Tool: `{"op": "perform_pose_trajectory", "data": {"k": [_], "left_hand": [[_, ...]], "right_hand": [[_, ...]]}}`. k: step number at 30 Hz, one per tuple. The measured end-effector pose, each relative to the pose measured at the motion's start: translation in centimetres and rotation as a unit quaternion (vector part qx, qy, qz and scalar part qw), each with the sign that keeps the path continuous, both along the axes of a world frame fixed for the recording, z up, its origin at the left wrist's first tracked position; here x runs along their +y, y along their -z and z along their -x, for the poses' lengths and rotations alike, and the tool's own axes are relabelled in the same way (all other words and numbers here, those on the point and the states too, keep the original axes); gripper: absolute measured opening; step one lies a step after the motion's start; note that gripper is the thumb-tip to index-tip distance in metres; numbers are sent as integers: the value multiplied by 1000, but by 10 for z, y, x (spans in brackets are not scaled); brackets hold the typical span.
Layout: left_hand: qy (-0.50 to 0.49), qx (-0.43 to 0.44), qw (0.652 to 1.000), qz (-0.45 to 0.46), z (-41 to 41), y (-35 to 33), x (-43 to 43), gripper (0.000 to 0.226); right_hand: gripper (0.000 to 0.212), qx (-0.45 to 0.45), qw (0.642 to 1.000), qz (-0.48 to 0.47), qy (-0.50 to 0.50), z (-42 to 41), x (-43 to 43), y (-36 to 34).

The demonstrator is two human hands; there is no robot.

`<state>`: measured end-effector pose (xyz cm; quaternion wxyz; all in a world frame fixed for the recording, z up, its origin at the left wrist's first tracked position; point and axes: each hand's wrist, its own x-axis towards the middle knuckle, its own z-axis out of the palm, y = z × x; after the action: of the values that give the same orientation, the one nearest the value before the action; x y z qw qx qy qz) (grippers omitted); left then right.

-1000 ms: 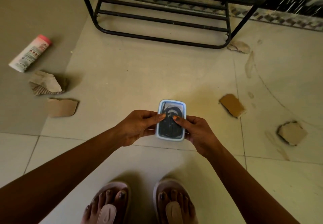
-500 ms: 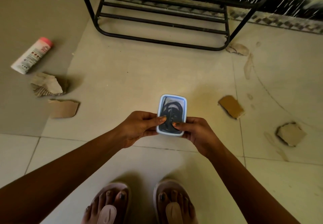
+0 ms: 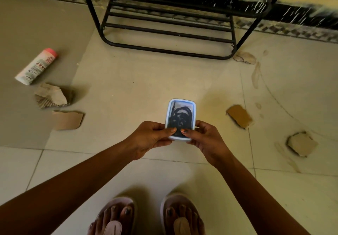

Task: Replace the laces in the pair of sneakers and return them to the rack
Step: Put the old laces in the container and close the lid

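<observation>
A small clear plastic box [image 3: 180, 108] with a light blue rim holds coiled black laces [image 3: 180, 117], seen through its lid. I hold it out in front of me above the floor. My left hand [image 3: 150, 138] grips its near left side with the thumb on the lid. My right hand [image 3: 204, 139] grips the near right side, thumb also on the lid. The black metal shoe rack [image 3: 168, 31] stands ahead against the wall; the shelves in view carry no shoes. No sneakers are in sight.
A white tube with a pink cap [image 3: 36, 66] lies on the floor at the left. Torn cardboard pieces [image 3: 67, 119] lie left, and more scraps [image 3: 239, 115] lie right. My feet in sandals [image 3: 146, 216] stand on the pale tiles below.
The box has moved a little farther forward, away from me. My thumbs have slid to the near end of its lid. The view has tipped slightly up toward the rack.
</observation>
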<state>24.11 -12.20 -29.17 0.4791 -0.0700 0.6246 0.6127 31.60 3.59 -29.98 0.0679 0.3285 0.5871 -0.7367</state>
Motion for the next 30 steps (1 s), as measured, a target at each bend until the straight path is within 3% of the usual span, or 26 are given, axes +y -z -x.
{"op": "perform_pose_trajectory", "data": {"k": [3, 8, 12, 17, 21, 30], "left_hand": [[-6, 63, 998, 19, 1, -10, 5, 40], [-27, 220, 974, 51, 17, -33, 18, 82], [33, 367, 929, 33, 38, -61, 38, 65], [47, 440, 897, 10, 85, -107, 75, 62], [36, 468, 883, -29, 133, -140, 114, 53], [-37, 412, 910, -22, 232, -151, 210, 33]], "right_hand": [[31, 6, 1000, -16, 7, 6, 4, -6], [33, 10, 994, -108, 31, 23, 20, -32], [19, 52, 984, -161, 60, 46, 39, -63], [20, 99, 964, -228, 95, 88, 72, -107], [19, 142, 950, -253, 116, 134, 107, -138], [18, 136, 942, -278, 130, 252, 195, -157]]}}
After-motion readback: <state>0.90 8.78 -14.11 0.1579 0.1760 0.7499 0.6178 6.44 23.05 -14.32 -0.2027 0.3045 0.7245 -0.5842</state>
